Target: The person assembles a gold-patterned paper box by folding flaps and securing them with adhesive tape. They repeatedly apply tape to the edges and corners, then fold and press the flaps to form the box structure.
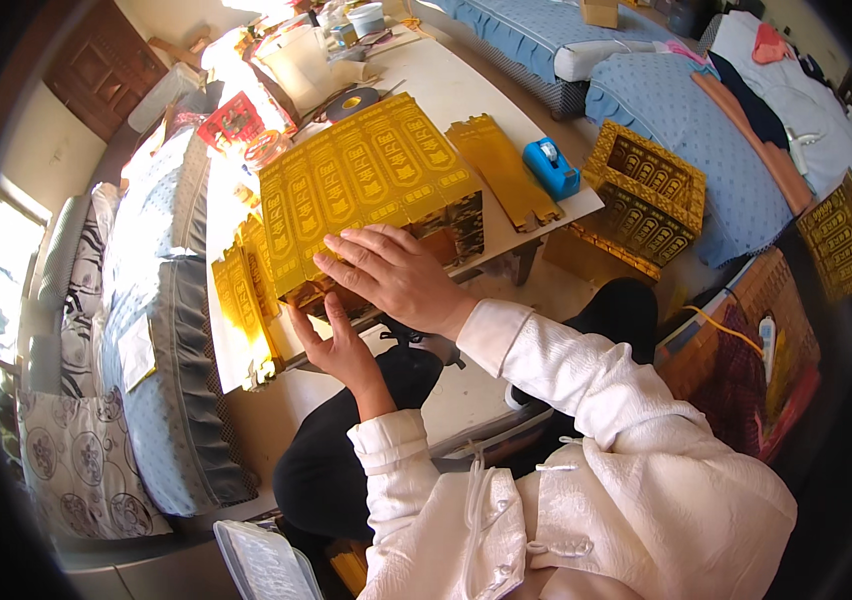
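A large gold paper box with rows of panel patterns lies on the white table. My right hand rests flat on its near edge, fingers spread. Below it, my left hand presses against the box's near side from underneath, fingers pointing up. A flat gold patterned sheet lies to the left of the box, at the table's near corner. Another folded gold strip lies to the right of the box.
A blue tape dispenser and a tape roll sit on the table. A finished gold box stands right of the table, another farther right. Blue-covered sofas flank the table. Cluttered items fill the far end.
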A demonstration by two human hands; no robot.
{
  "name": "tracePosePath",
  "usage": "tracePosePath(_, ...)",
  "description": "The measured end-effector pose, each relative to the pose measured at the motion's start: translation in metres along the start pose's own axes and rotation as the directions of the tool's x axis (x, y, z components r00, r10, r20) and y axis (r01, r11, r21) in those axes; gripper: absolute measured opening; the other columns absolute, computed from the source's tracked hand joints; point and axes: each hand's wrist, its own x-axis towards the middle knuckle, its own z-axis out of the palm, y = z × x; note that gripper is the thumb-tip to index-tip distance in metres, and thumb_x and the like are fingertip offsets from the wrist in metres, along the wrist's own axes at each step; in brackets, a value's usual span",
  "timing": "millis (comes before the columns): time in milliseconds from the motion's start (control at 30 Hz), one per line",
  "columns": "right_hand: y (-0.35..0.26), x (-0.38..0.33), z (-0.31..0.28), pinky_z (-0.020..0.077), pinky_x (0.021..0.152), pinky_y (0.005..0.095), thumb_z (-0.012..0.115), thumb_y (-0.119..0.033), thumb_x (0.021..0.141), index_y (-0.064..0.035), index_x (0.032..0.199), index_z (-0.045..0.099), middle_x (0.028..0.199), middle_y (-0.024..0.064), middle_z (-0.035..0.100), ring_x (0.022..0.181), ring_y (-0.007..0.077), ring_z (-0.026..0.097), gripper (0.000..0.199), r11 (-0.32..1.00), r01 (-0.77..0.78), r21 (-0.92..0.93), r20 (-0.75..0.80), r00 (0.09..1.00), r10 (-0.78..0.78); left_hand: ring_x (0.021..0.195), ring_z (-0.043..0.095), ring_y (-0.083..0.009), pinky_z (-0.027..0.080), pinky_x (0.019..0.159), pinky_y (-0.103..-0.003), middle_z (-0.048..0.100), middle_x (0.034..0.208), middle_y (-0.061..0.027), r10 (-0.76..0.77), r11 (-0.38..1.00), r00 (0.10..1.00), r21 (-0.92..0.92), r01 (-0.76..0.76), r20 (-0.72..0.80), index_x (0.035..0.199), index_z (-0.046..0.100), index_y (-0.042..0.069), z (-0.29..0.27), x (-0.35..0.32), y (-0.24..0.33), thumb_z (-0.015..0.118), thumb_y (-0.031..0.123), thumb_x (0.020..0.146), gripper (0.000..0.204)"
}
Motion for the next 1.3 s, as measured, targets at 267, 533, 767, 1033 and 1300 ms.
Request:
tracePosePath(267, 0.013, -0.030, -0.067, 0.0431, 0.113, 0.0436, 0.071, -0.007, 0.091, -0.0097, 0.140, 0.061, 0.145, 0.0074, 0.061, 0.137, 0.0269, 0.053, 0.050, 0.942, -0.199, 0.271, -0.138, 0.960, 0.242, 0.132, 0.051, -0.0286, 0.039, 0.114, -0.043, 0.051, 0.146, -0.0181, 0.232, 0.970, 0.952, 0.125, -0.210, -0.201, 0.146, 0.046, -0.002, -0.008, -0.023, 0.002, 0.063, 0.015, 0.104, 0.049)
tracePosePath(533, 0.169, -0.149, -0.116, 0.0527, 0.088, 0.0350, 0.069, -0.013, 0.097, -0.0092, 0.126, 0.066, 0.122, 0.0088, 0.063, 0.107, 0.0222, 0.061, 0.030, 0.559, -0.818, 0.138, -0.158, 0.539, 0.827, 0.105, 0.064, -0.0172, 0.051, 0.093, -0.029, 0.067, 0.117, -0.0100, -0.232, 0.725, 0.639, -0.307, 0.616, 0.733, 0.123, 0.063, 0.000, 0.105, -0.126, 0.047, 0.054, 0.003, 0.104, 0.021)
tracePosePath(767, 0.240, -0.157, -0.117, 0.0504, 0.092, 0.0413, 0.067, -0.025, 0.098, -0.0088, 0.108, 0.070, 0.106, 0.0121, 0.067, 0.108, 0.0321, 0.062, 0.020, 0.527, -0.844, 0.102, 0.009, 0.531, 0.848, 0.117, 0.063, -0.0259, 0.049, 0.109, -0.039, 0.065, 0.125, -0.0146, -0.439, 0.121, 0.089, -0.039, 0.992, 0.894, 0.132, 0.055, -0.003, 0.246, -0.136, 0.067, 0.048, 0.021, 0.109, 0.034)
tracePosePath(1033, 0.268, -0.156, -0.105, 0.0526, 0.084, 0.0374, 0.070, -0.032, 0.097, -0.0013, 0.102, 0.072, 0.101, 0.0142, 0.068, 0.095, 0.0267, 0.067, 0.031, 0.396, -0.903, 0.166, 0.219, 0.426, 0.878, 0.122, 0.058, -0.0317, 0.046, 0.112, -0.044, 0.060, 0.130, -0.0190, -0.602, -0.091, 0.047, -0.127, 0.988, 0.797, 0.126, 0.054, -0.006, 0.311, -0.126, 0.049, 0.040, 0.032, 0.110, 0.044)
tracePosePath(1300, 0.256, -0.127, -0.118, 0.0563, 0.073, 0.0340, 0.072, -0.023, 0.094, 0.0043, 0.096, 0.072, 0.099, 0.0136, 0.071, 0.087, 0.0216, 0.072, 0.028, 0.079, -0.946, 0.315, 0.429, 0.216, 0.877, 0.118, 0.059, -0.0317, 0.047, 0.109, -0.044, 0.060, 0.125, -0.0196, -0.686, -0.146, 0.012, -0.154, 0.977, 0.727, 0.124, 0.053, -0.007, 0.318, -0.118, 0.051, 0.043, 0.037, 0.109, 0.048)
